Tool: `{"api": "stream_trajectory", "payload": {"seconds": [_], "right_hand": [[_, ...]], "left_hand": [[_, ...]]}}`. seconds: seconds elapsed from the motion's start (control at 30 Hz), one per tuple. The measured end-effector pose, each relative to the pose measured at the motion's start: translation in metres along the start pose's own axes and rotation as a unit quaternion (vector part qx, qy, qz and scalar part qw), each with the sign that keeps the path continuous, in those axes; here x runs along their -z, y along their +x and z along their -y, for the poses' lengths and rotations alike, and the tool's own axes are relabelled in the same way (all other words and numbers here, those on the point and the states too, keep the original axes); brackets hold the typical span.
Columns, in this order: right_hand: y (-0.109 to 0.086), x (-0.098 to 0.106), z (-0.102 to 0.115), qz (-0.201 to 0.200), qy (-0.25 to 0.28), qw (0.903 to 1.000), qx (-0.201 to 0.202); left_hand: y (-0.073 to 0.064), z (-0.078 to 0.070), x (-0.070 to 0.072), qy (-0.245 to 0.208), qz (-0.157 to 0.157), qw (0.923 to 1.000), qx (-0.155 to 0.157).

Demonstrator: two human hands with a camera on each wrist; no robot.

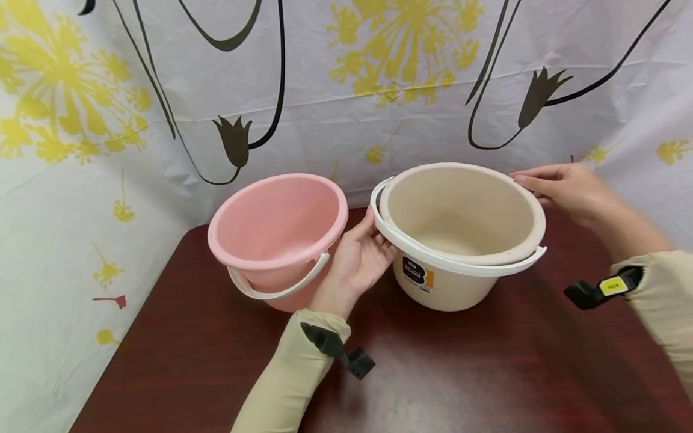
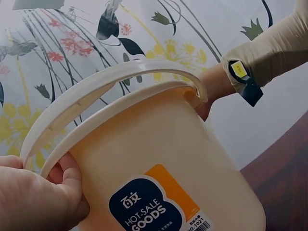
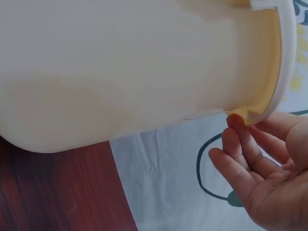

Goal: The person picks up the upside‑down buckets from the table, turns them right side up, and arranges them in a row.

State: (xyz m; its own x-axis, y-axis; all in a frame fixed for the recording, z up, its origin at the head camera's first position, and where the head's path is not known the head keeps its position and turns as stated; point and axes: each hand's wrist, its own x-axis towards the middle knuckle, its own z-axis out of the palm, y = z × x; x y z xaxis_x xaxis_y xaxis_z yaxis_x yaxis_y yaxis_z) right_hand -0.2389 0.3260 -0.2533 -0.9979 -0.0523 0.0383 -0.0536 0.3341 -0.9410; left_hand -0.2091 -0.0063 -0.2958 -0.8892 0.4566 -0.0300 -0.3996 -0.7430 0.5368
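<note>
A beige bucket [image 1: 452, 288] with a white handle [image 1: 460, 261] is held between both hands over the dark red table. On its left side, my left hand [image 1: 360, 261] grips the rim, fingers under the edge beside the handle. At the far right of the rim, my right hand [image 1: 571, 189] pinches the edge between thumb and fingers. The right wrist view shows those fingers [image 3: 236, 159] bent below the lip. A navy and orange label [image 2: 149, 202] faces outward on the bucket's wall. The handle lies down along the near rim.
Left of the beige bucket, a pink bucket [image 1: 278, 264] stands on the table [image 1: 178, 355], its pale handle hanging at the front. My left forearm passes close by it. A white curtain [image 1: 303, 90] printed with yellow flowers and dark stems hangs behind the table.
</note>
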Motion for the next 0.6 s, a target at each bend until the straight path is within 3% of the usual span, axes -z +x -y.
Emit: {"api": "stream_trajectory", "payload": {"seconds": [0.3,0.6], "right_hand": [[-0.0005,-0.0007,0.0003,-0.014,0.022,0.9996,-0.006],[0.0009,0.0003,-0.0002,-0.004,-0.001,0.9999,-0.013]], "left_hand": [[0.0031,-0.0006,-0.0029,-0.010,-0.013,0.9999,0.002],[0.0020,0.0017,-0.0025,-0.011,-0.028,0.9995,-0.001]]}}
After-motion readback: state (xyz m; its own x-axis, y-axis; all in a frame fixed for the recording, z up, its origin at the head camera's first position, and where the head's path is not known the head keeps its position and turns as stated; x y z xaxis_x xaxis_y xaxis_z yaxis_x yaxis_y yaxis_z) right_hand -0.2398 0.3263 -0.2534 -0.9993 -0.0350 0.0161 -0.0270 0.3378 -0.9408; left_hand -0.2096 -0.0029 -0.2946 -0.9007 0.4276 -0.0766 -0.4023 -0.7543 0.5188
